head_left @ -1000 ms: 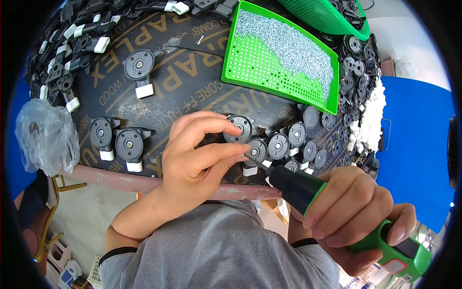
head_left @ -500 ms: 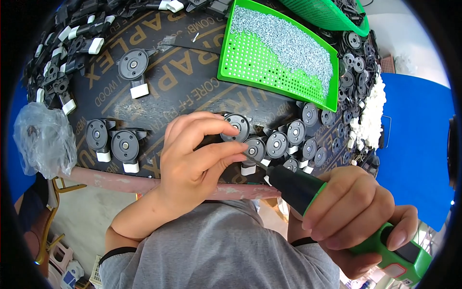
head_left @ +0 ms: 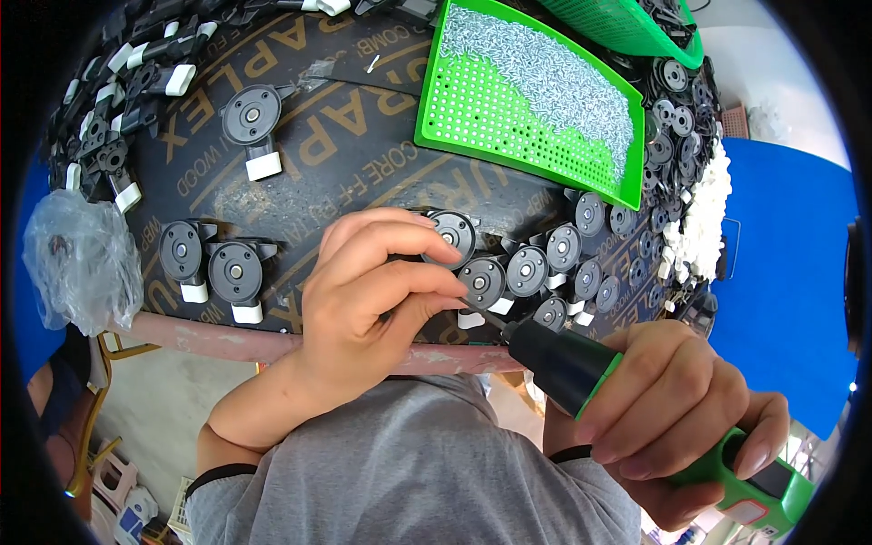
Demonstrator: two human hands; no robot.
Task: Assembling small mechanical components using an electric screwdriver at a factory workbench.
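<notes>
My right hand (head_left: 677,409) is wrapped round a green and black electric screwdriver (head_left: 568,363), its bit slanting up to the left. The bit's tip meets the pinched fingertips of my left hand (head_left: 377,282); whatever sits between them is too small or hidden to make out. Another left fingertip overlaps the edge of a round black plastic part (head_left: 454,234). Just below the fingertips lies a similar black disc part (head_left: 481,282) with a white end piece. Several more black disc parts (head_left: 526,271) lie close by to the right.
A green perforated tray (head_left: 481,127) of silvery screws (head_left: 545,68) stands at the back. Black parts (head_left: 118,145) pile up far left, above a clear plastic bag (head_left: 86,263). Finished-looking disc parts (head_left: 238,272) lie left. White pieces (head_left: 699,218) are heaped right, near a green basket (head_left: 627,32).
Hardly anything differs: both hands and the screwdriver have shifted very slightly, with the bit still at the left fingertips. The whole view has moved a little.
</notes>
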